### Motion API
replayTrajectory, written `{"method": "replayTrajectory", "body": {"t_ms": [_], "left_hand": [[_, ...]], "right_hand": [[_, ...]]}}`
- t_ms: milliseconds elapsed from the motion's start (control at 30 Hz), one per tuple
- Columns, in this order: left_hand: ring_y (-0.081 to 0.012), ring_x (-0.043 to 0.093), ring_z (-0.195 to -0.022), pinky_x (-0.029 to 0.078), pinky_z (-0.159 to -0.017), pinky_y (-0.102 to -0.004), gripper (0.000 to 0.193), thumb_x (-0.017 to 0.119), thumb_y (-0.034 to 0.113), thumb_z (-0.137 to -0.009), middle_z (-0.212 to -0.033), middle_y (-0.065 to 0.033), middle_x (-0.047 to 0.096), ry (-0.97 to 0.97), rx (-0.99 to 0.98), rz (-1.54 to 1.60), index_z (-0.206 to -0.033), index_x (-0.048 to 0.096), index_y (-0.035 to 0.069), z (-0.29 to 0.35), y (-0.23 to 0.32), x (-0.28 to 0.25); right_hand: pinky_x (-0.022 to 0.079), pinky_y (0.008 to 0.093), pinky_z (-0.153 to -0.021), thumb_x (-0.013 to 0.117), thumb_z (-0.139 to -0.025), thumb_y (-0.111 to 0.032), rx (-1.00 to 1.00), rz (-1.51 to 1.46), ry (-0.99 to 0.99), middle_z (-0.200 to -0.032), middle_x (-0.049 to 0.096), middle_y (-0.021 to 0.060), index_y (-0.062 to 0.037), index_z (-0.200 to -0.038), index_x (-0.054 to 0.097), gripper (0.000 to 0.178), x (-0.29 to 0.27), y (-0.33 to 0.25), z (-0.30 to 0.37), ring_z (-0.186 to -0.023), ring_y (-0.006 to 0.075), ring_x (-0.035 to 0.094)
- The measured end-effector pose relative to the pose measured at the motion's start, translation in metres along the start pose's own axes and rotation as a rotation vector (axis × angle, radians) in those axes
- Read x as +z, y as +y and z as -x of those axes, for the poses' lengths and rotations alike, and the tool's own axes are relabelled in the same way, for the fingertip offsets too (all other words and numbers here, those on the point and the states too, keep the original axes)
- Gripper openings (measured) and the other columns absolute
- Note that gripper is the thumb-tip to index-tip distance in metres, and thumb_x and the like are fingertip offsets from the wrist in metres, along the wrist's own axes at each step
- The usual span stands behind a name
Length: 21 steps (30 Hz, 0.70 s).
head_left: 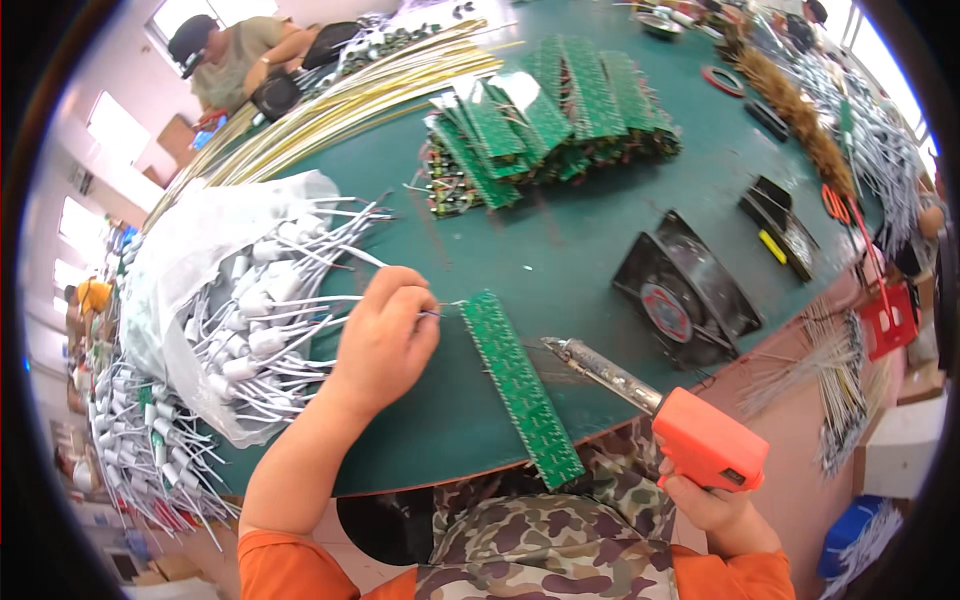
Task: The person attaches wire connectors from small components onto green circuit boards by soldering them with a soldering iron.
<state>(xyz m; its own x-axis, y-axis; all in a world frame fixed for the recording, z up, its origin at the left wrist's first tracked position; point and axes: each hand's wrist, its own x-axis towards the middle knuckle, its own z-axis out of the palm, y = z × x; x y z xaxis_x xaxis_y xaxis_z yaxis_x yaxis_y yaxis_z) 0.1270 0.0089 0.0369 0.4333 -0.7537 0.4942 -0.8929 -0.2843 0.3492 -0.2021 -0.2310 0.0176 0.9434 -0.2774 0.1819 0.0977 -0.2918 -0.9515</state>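
My left hand (390, 335) is closed in a pinch on a white cable (325, 300), whose thin stripped wires reach the far end of a long green circuit board (520, 390). The board lies on the green table, its near end at the table's front edge. My right hand (705, 495) grips an orange soldering gun (705, 440). Its metal tip points left over the table, just right of the board and apart from it. Left of my left hand, a clear plastic bag (235, 215) spills many white cables with cylindrical connectors (265, 340).
Stacked green circuit boards (560, 110) stand farther back. A black fan (685, 290) is right of the soldering gun's tip, with a black frame (780, 225) beyond. Long yellow wires (340, 105) lie at the far left, near a co-worker (235, 60). A red tape roll (722, 80) lies far right.
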Motion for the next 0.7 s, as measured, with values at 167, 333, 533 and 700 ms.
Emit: {"method": "replayTrajectory", "body": {"t_ms": [167,333,533,700], "left_hand": [[-0.0301,0.063,-0.082,0.054,-0.064,-0.0355,0.019,0.068,-0.006,-0.078,-0.104,-0.0151,0.060,0.005,-0.007,0.051,-0.093,0.060,0.002,0.005,-0.003,0.013],[-0.0305,0.063,-0.079,0.053,-0.066,-0.0380,0.021,0.070,-0.006,-0.074,-0.102,-0.0147,0.061,0.015,0.012,0.057,-0.092,0.060,0.002,0.005,-0.008,0.021],[-0.0314,0.064,-0.080,0.054,-0.068,-0.0394,0.023,0.070,-0.006,-0.073,-0.101,-0.0138,0.061,0.016,0.029,0.041,-0.092,0.059,0.002,0.004,-0.014,0.026],[-0.0321,0.064,-0.082,0.054,-0.070,-0.0400,0.023,0.070,-0.006,-0.073,-0.100,-0.0139,0.061,0.022,0.018,0.049,-0.091,0.059,0.002,0.004,-0.015,0.027]], "right_hand": [[0.056,0.0366,-0.071,0.076,-0.077,-0.005,0.049,-0.072,0.028,-0.085,0.072,0.0079,-0.0016,-0.099,0.071,0.023,0.023,-0.016,-0.057,-0.075,0.0260,0.070],[0.058,0.0379,-0.081,0.078,-0.082,-0.007,-0.064,0.003,-0.025,-0.102,0.072,0.0130,0.0044,-0.119,0.065,0.041,0.034,-0.003,-0.079,-0.087,0.0286,0.072],[0.057,0.0406,-0.089,0.079,-0.083,-0.010,-0.118,0.204,-0.138,-0.123,0.066,0.0204,0.0082,-0.132,0.057,0.056,0.032,0.009,-0.084,-0.105,0.0301,0.070],[0.057,0.0396,-0.088,0.080,-0.084,-0.011,-0.082,0.143,-0.115,-0.118,0.069,0.0206,0.0108,-0.131,0.057,0.057,0.037,0.001,-0.094,-0.099,0.0308,0.072]]}}
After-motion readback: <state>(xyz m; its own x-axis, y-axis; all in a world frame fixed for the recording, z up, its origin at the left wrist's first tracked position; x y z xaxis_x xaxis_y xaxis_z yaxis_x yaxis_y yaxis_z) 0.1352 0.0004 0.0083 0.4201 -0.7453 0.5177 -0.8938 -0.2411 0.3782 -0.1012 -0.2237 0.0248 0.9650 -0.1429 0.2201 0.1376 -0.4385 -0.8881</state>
